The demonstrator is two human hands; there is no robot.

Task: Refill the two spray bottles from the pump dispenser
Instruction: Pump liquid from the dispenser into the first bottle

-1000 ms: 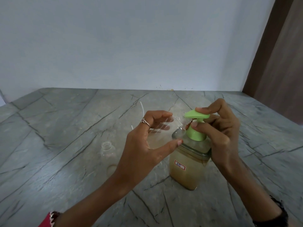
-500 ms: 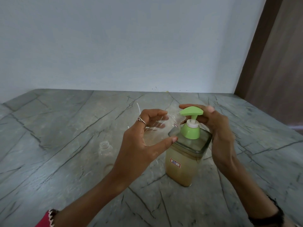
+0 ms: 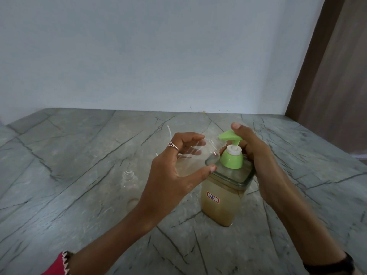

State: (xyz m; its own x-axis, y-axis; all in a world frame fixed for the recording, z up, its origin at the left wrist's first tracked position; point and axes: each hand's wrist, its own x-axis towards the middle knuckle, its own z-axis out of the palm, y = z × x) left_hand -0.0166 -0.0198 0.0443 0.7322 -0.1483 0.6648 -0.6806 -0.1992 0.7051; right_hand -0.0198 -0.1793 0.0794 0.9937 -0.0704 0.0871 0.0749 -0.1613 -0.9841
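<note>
pump dispenser (image 3: pixel 224 197) on table (image 3: pixel 79 155) | held bottle (image 3: pixel 196 155) just left of it | second bottle (image 3: pixel 130 180) farther left, seemingly upright

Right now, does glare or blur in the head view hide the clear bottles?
Head view: soft even light, weak shadows, no harsh glare. The clear bottle in the left hand shows only faint glints; the standing bottle is low-contrast against the counter. The pump dispenser is sharp; lower edges look soft.

Pump head (image 3: pixel 228 135) up again (right hand (image 3: pixel 256 155) round it)
</note>
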